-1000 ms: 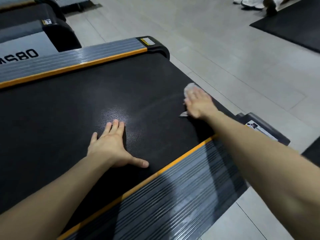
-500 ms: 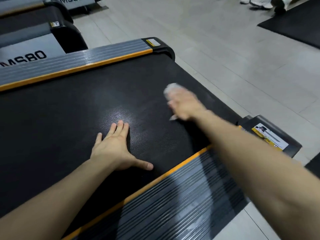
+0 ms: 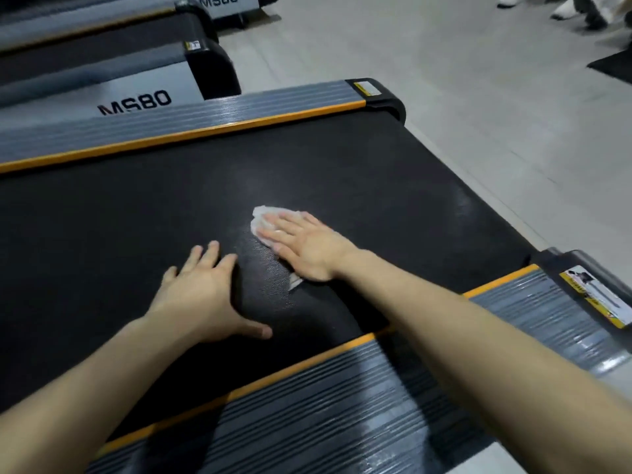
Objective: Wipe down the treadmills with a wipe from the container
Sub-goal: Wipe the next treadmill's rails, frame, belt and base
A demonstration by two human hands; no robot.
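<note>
A black treadmill belt fills the middle of the view, with grey ribbed side rails edged in orange on both sides. My right hand presses flat on a crumpled white wipe near the middle of the belt; the wipe pokes out past my fingertips and a corner shows below my palm. My left hand rests flat on the belt just left of it, fingers spread, holding nothing. The wipe container is not in view.
A near side rail runs under my forearms. More treadmills marked MS80 stand at the back left. Pale tiled floor lies beyond the belt's end, with someone's shoes and a dark mat at the top right.
My right hand has slid the wipe leftward across the belt, from its right edge to near the middle beside my left hand. The left hand has stayed put.
</note>
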